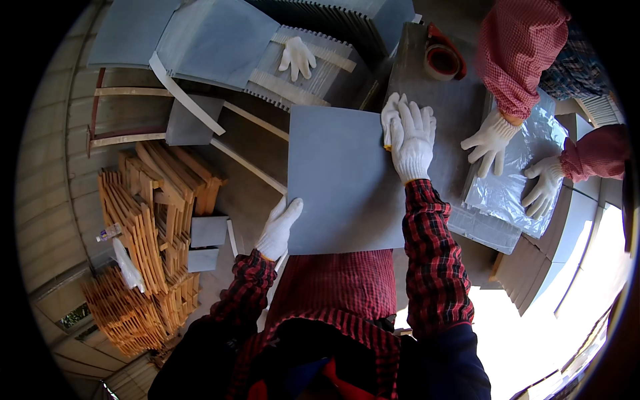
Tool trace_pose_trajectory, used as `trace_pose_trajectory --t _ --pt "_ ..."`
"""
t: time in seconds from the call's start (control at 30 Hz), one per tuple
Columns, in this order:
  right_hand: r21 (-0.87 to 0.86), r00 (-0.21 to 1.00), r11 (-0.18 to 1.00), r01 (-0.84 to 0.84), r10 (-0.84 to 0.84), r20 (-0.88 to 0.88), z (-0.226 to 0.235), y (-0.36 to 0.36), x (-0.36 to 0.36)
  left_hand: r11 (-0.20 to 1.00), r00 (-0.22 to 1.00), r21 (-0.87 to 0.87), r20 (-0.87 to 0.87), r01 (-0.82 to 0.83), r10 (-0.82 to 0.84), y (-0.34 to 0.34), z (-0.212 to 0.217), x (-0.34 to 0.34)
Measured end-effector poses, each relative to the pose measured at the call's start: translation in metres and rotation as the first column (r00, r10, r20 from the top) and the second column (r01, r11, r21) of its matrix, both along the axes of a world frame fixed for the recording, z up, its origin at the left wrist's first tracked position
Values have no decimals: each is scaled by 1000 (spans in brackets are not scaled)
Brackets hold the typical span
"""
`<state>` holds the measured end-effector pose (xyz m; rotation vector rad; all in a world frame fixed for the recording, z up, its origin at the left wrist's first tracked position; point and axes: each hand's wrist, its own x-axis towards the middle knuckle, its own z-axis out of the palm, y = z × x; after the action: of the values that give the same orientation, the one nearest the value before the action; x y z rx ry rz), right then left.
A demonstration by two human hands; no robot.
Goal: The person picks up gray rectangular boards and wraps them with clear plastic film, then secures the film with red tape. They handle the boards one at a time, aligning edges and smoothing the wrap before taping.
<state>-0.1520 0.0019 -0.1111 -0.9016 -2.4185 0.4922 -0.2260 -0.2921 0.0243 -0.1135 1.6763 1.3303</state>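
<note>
A flat grey rectangular panel point(343, 187) is in front of me, its near edge by my checked apron. My left hand point(280, 229), in a white knitted glove, grips its left edge; some fingers are hidden behind the sheet. My right hand point(412, 143), also gloved, lies at the panel's upper right edge with its fingers stretched forward. Another white glove point(389, 127) with a yellow hem shows beside those fingers, partly over the panel. Whether my right hand presses on this glove is unclear.
Opposite on the right, a person's gloved hands point(492, 143) rest by a plastic-wrapped stack point(513, 177). A tape dispenser point(443, 57) lies on the dark table. Another white glove point(298, 59) lies on slotted panels. Wooden frames point(143, 233) are piled at left.
</note>
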Motion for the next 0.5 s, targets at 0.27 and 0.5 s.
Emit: trace_pose_trajectory --t 0.27,0.5 --pt "-163 968 984 72 -30 249 -19 -56 107 998 994 37 105 -43 39 -19 -24 -4" --pt "-257 943 924 283 -220 248 8 -188 140 979 974 182 220 -91 50 -14 -10 7"
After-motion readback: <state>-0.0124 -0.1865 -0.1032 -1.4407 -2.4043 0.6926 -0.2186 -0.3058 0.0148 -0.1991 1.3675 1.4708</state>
